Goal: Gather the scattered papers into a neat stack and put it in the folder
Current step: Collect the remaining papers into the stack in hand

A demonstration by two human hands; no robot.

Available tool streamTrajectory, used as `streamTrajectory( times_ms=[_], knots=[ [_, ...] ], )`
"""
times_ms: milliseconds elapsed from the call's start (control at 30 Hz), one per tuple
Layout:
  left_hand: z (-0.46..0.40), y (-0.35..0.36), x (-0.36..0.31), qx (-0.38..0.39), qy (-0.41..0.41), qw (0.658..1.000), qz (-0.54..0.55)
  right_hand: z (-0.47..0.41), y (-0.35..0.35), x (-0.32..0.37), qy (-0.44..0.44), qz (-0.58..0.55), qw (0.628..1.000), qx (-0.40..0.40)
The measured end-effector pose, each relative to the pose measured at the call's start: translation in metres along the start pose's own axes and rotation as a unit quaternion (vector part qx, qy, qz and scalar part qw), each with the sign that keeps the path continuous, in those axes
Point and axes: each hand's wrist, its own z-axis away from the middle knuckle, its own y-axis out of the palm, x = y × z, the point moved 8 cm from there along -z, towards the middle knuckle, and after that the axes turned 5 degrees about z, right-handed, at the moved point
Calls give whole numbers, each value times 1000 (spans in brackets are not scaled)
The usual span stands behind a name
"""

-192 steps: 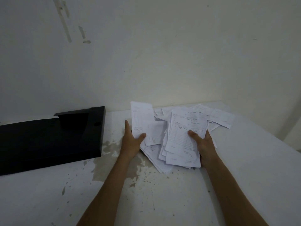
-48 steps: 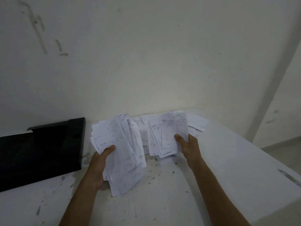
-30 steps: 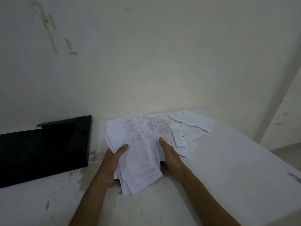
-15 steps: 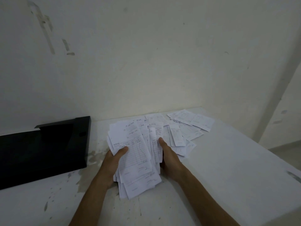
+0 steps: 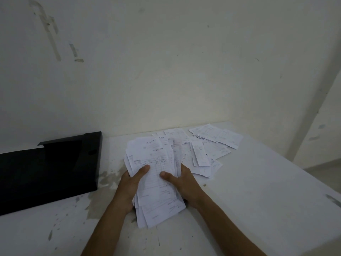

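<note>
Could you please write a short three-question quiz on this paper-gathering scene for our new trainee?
1. True or false: both the left hand and right hand grip the bundle of papers.
2. Which side of the bundle is the black folder on: A) left, B) right?
3. Fill in: loose papers lie on the ___ beyond the bundle.

Key: 1 true; 2 A; 3 table.
</note>
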Motion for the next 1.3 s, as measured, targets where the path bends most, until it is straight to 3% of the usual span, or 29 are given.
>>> streamTrajectory(
  times_ms=[100, 200, 300, 367, 467, 533, 600, 667, 933, 1033, 1133, 1300],
  knots=[
    [0, 4, 6, 27, -33, 999, 17, -3, -5, -8, 6, 3, 1000, -13],
    [1, 3, 6, 43, -28, 999, -19, -3, -3, -6, -13, 88, 996, -8],
    [-1, -12, -3, -10, 0, 998, -55, -7, -15, 0, -17, 211, 977, -37],
    [-3, -28, -15, -60, 33, 993, -94, -11, -45, 6, -17, 258, 959, -117],
    [-1, -46, -25, -111, 72, 981, -141, -13, -106, 1, 55, 422, 870, -249],
    [0, -50, -26, -120, 82, 976, -164, -13, -131, -13, 148, 505, 812, -254],
    [0, -48, -26, -115, 94, 971, -188, -14, -137, -22, 173, 542, 787, -238],
    [0, -45, -26, -107, 104, 967, -206, -14, -140, -25, 154, 553, 780, -249],
    [-1, -48, -24, -108, 100, 968, -202, -2, -148, -9, 61, 461, 810, -357],
    [-1, -48, -23, -110, 95, 970, -193, 8, -141, 23, -49, 496, 766, -406],
    [0, -48, -24, -113, 89, 972, -188, 4, -117, 38, -156, 577, 721, -351],
    [3, -51, -24, -119, 81, 973, -179, -6, -79, 21, -203, 577, 764, -204]
  ],
)
